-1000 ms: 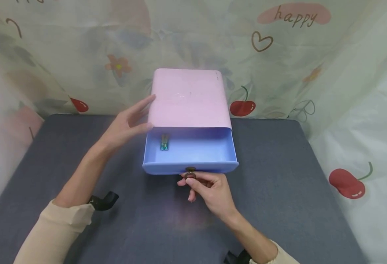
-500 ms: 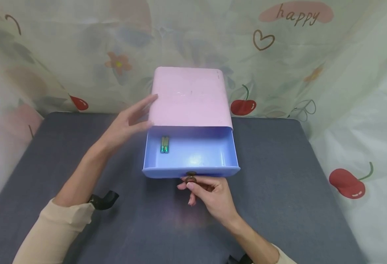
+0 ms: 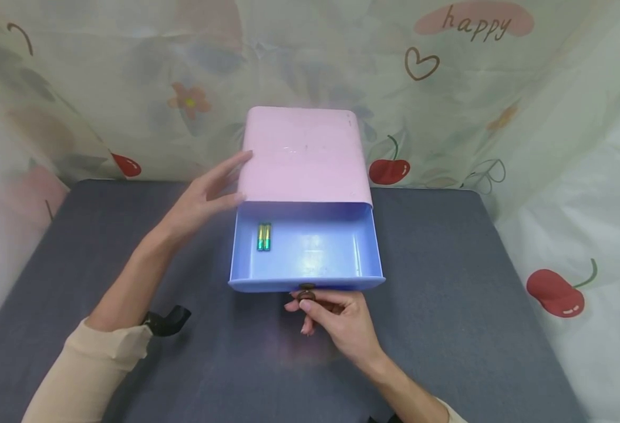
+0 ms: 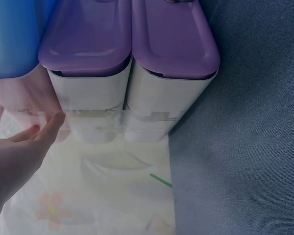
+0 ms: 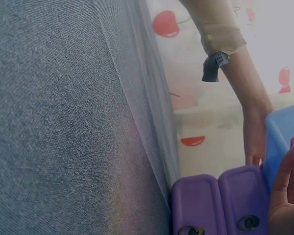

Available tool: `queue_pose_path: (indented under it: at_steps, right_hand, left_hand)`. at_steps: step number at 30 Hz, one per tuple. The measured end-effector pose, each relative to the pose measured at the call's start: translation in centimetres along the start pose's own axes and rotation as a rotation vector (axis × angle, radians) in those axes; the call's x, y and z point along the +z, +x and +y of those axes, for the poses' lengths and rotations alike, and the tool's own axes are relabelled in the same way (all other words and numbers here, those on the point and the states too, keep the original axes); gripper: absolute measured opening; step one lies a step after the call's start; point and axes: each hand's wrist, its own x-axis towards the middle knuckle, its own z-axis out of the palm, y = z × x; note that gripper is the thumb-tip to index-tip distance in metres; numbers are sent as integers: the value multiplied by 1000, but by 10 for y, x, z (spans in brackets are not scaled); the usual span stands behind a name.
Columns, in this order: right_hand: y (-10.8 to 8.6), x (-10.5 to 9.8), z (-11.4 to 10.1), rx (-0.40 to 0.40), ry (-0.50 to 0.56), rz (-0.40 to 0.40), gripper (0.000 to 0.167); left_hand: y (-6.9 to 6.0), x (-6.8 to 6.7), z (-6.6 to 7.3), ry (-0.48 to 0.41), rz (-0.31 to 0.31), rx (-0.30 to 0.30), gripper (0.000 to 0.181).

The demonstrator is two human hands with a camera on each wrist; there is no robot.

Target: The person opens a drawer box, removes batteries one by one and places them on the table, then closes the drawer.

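A small cabinet with a pink top (image 3: 305, 155) stands at the back of the table, its blue top drawer (image 3: 331, 249) pulled well out. Two green-and-gold batteries (image 3: 264, 237) lie side by side at the left inside that drawer. At the drawer's front, my right hand (image 3: 344, 323) pinches the dark ring-shaped pull (image 3: 306, 296) between thumb and fingers. My left hand (image 3: 196, 202) rests on the cabinet's left side with thumb and fingers spread. Two purple drawers (image 4: 88, 36) below the blue one sit closed in the left wrist view.
Dark grey cloth (image 3: 447, 294) covers the table around the cabinet. Behind it hangs a pale curtain (image 3: 310, 53) printed with cherries and flowers. The purple drawers carry round metal pulls (image 5: 248, 223) in the right wrist view.
My right hand has drawn the blue drawer farther out toward me. The batteries have come forward with it and show more fully. My left hand stays at the cabinet's side.
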Motion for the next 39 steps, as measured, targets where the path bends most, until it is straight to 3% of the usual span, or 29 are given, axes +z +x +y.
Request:
queue_pose_path:
  at_steps: [17,30,33,39]
  right_hand:
    - [-3,-5,5,-3,16,-36,18]
    - [-11,-13,5,123,-2,-104,21]
    - [-13,-15,3,104,-24,-145,20]
    - [-14,-20,-6,-21,-21,-229,20]
  left_hand:
    - [0,1,0,-7,10,14,65]
    - [-1,2,-1,10,17,17,65]
    - [-1,3,-2,21,27,13,65]
    - [0,2,-2,19,27,14,65]
